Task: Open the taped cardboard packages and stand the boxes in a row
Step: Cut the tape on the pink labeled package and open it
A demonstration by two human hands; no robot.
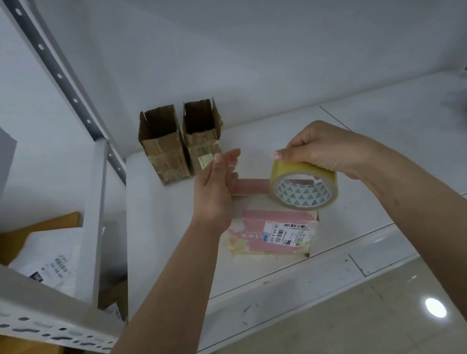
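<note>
- Up on the white metal shelf (pixel 381 131), two small brown cardboard boxes (pixel 181 142) stood side by side near the back wall, touching each other.
- Both of those boxes had their tops open, with the flaps sticking up.
- Nearer the front edge of the shelf lay a white and pink cardboard package (pixel 273 230), flat on its side, with a barcode label on top.
- Shiny tape covered parts of that package.
- The right hand (pixel 325 149) held a roll of yellow sticky tape (pixel 304 186) just above the package, with the fingers curled over the top of the roll.
- The roll had little green triangles printed inside its ring.
- The left hand (pixel 216 187) was spread, with straight fingers pointing up, and it held nothing.
- That hand was in front of the right brown box, just beside the far end of the package; I could not tell if it touched either one.
- Off to the left, on another shelf lower down, sat a white plastic mail bag (pixel 50 261) on top of brown cardboard.
</note>
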